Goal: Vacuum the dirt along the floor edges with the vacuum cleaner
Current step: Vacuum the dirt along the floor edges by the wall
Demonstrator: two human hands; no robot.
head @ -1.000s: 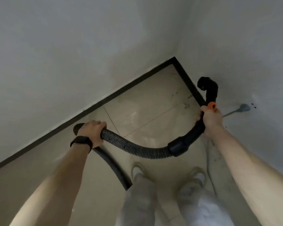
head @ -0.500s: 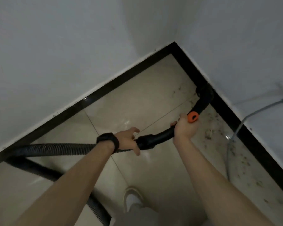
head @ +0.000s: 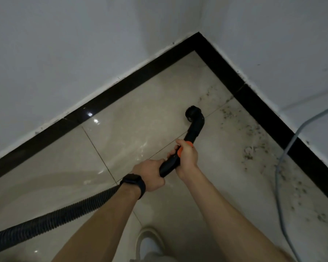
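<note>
Both fists clamped on wand: right hand forward for steering, left hand behind, supporting hose. Nozzle apparently lifted off tile, beside dirt along baseboard.

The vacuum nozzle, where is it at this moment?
In the head view the vacuum nozzle is right of centre, over the floor tiles, beyond the right hand and short of the black baseboard near the room corner.

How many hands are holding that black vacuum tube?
2. The left hand grips where the ribbed hose meets the tube; the right hand grips higher, by the orange ring.
</note>
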